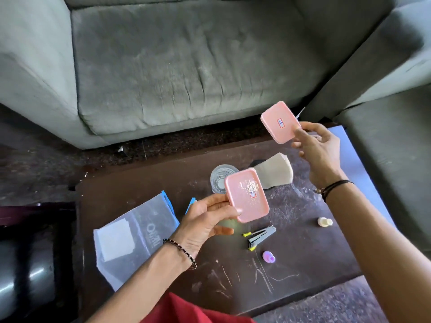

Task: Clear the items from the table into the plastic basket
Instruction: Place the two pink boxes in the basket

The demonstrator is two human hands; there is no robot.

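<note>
Items on the bench are seen below two raised hands. A pink tray with a small red-edged label, too blurred to read, is pinched at its near-left edge by the left hand. A second pink tray, with a like label, is pinched at its near-right corner by the right hand. A clear bag with blue edging lies at the left; its white print is hard to make out. A glass is partly hidden by the nearer tray. A beige cloth, a stapler, a purple cap and a small bottle lie on the bench. No basket is seen.
</note>
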